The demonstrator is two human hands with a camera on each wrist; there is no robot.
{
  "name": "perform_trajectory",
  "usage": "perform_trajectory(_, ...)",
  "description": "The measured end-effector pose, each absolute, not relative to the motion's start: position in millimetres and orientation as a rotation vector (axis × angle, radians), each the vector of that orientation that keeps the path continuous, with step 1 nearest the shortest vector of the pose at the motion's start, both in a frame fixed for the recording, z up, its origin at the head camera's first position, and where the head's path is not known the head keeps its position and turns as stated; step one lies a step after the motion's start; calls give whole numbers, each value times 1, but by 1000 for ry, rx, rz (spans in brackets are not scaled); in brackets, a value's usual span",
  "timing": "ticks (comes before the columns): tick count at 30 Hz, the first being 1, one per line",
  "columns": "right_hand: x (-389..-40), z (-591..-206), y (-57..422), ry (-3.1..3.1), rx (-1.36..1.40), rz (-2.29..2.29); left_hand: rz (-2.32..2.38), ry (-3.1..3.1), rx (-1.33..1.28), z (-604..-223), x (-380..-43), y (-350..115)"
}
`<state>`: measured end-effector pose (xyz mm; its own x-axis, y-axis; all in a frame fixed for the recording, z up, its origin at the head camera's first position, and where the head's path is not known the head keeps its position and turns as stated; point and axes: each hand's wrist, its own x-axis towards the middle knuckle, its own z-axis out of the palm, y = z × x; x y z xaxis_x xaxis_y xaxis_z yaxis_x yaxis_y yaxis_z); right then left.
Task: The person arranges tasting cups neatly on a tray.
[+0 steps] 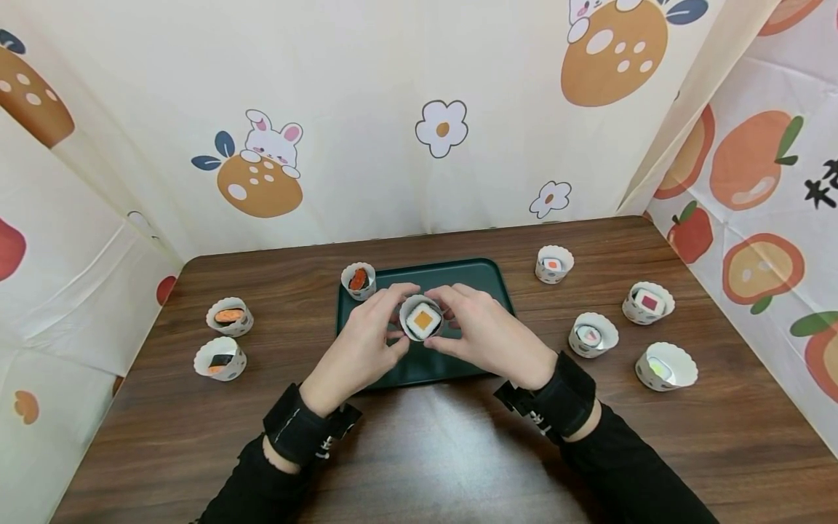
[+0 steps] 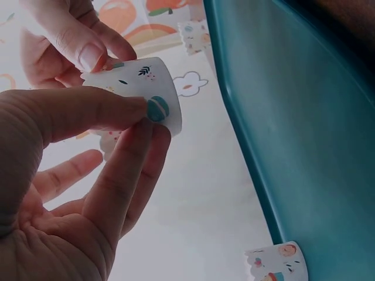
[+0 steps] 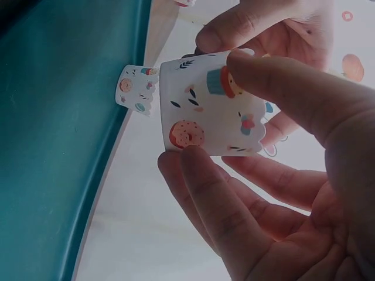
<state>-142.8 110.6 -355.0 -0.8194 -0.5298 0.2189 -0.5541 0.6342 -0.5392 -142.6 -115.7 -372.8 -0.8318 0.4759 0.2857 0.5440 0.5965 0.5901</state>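
A white scalloped paper baking cup (image 3: pixel 205 111) printed with sweets hangs above the dark green tray (image 1: pixel 419 372), between both hands. My left hand (image 1: pixel 369 338) pinches its left side with thumb and fingertips. On the opposite side, my right hand (image 1: pixel 487 335) holds it the same way. Inside lies a square sushi roll piece (image 1: pixel 423 320) with white rice, a dark wrap and an orange-yellow centre. In the head view the cup's mouth faces up toward the camera. Another cup (image 1: pixel 368 291) with an orange-red topped sushi overlaps the tray's back left corner.
Two cups with orange-topped sushi, an upper one (image 1: pixel 239 327) and a lower one (image 1: pixel 229 370), stand at left. Several cups stand at right, including a back one (image 1: pixel 550 276), a right one (image 1: pixel 663 309) and a front one (image 1: pixel 684 371). Printed curtains (image 1: pixel 366 182) border the wooden table (image 1: pixel 432 466).
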Motion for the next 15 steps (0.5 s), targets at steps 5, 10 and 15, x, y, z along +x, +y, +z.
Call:
perform_trajectory(5,-144,-355,113,-2792,941,964,-1114,-2738,-829,-372,-142,-114)
perform_trajectory(10,-145,-354,114,-2795,935,991,-1149,-2747,-815,-372,-142,-113)
perform_trajectory(15,-146,-354,115,-2800,923,1012,-1177,-2744,-819,-372,-142,-114)
